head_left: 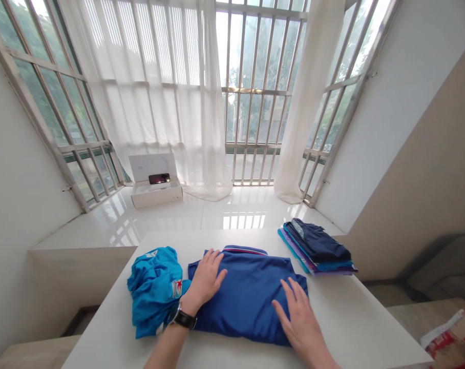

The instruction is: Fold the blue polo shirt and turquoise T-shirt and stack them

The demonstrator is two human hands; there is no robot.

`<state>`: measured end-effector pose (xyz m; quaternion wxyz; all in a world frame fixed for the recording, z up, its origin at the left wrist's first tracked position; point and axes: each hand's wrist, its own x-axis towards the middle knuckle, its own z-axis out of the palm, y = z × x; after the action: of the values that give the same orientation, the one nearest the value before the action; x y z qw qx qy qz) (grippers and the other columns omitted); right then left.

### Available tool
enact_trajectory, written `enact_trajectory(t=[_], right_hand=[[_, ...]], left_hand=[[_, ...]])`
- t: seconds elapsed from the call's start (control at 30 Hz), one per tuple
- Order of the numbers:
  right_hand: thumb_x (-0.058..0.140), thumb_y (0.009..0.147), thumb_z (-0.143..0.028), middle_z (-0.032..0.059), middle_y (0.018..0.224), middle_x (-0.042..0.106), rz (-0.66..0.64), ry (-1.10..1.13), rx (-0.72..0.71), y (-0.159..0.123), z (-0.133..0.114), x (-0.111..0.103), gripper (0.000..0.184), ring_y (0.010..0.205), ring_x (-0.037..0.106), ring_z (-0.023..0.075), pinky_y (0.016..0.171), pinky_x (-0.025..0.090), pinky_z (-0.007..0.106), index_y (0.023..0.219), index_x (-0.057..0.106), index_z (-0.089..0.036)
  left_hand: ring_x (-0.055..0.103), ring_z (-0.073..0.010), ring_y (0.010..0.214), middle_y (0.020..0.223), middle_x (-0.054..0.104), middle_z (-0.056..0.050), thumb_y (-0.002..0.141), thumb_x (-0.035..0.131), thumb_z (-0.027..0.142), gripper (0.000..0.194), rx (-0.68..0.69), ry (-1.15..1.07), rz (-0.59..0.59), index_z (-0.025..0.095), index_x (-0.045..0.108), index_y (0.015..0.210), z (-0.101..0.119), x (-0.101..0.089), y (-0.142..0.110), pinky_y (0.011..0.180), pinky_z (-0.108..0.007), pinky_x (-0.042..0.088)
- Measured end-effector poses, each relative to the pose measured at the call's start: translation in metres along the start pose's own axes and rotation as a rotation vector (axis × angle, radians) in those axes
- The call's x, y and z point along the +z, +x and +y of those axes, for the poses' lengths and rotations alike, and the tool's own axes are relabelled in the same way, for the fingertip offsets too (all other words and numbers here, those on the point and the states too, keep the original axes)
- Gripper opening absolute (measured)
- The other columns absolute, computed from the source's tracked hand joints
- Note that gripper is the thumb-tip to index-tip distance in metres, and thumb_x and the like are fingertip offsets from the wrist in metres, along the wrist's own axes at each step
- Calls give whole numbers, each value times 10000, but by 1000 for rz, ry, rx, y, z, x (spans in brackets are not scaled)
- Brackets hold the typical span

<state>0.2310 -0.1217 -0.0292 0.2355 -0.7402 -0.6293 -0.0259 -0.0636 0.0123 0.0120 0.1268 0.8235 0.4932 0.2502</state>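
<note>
A dark blue shirt (248, 302) lies partly folded on the white table (347, 328), its striped collar at the far edge. My left hand (207, 277), with a black watch on the wrist, rests on the shirt's left side with fingers stretched out. On its right side lies my right hand (296, 312), fingers spread. Neither hand grips the cloth. Just left of my left wrist is a crumpled bright blue shirt (153, 292) with a small red and white badge. A stack of folded clothes (319, 246), dark navy on top, sits at the back right of the table.
Behind the table is a white window sill (213, 212). An open white box (157, 195) stands on it, with a dark phone-like thing (159, 178) at its top. Sheer curtains (171, 102) hang before the barred window. A red and tan bag (455, 335) is at the lower right.
</note>
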Motion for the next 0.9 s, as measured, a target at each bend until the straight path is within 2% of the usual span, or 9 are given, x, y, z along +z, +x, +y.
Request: enact_trajectory(t=[0.07,0.13,0.23,0.33,0.43,0.57,0.73,0.83,0.9], right_hand=[[381,905,-651,157,1558,394,-116,-74,17,-17,-15,11,729,1442,333,360,1151,348,508,1447,480,-173],[379,891,-689,160,1582,357,-180,-144,40,-25,-23,19,782,1460,294,379,1168,308,536,1476,454,-176],[363,887,-710,147,1594,340,-211,-207,43,-22,-22,22,795,1471,271,378,1184,252,562,1494,433,-202],[385,887,-696,149,1596,333,-257,-224,43,-6,-20,16,785,1473,261,386,1187,226,572,1502,417,-209],[402,893,-673,155,1600,322,-308,-235,48,9,-23,10,772,1473,259,391,1188,223,563,1511,395,-210],[391,906,-658,157,1610,297,-325,-266,26,15,-24,7,755,1482,245,367,1198,213,537,1517,372,-215],[346,915,-674,104,1628,271,-370,-170,-73,28,-4,1,737,1501,210,314,1215,187,527,1525,347,-260],[333,928,-655,63,1625,290,-415,-85,-166,48,13,-5,690,1504,216,276,1222,193,504,1514,372,-291],[375,926,-610,74,1613,322,-415,-56,-204,59,18,-7,657,1495,247,280,1214,234,483,1483,441,-266]], left_hand=[[246,-329,1484,1579,379,-85,931,533,458,579,83,106,-182,255,457,1467,12,7,-3,1209,-541,206],[204,-350,1495,1620,288,-84,944,496,530,617,69,171,-267,290,401,1505,16,14,-3,1208,-573,166],[183,-335,1504,1637,237,-83,959,433,589,633,50,197,-272,313,360,1524,11,20,2,1213,-563,139],[182,-326,1505,1636,236,-93,955,433,604,648,45,196,-270,307,358,1526,6,21,10,1215,-551,126],[183,-317,1506,1633,243,-103,953,439,600,652,34,192,-276,292,367,1523,5,19,18,1217,-541,123],[163,-311,1511,1633,231,-130,942,461,589,682,23,171,-309,240,374,1522,10,12,18,1223,-525,123],[94,-340,1518,1649,179,-107,923,470,603,721,28,143,-358,251,336,1537,21,-1,-7,1214,-581,79],[52,-396,1510,1651,161,-109,895,438,693,797,3,113,-418,275,286,1556,31,-4,-30,1186,-650,73],[47,-430,1501,1649,159,-126,867,406,761,853,-21,104,-420,284,269,1561,40,-1,-47,1166,-683,94]])
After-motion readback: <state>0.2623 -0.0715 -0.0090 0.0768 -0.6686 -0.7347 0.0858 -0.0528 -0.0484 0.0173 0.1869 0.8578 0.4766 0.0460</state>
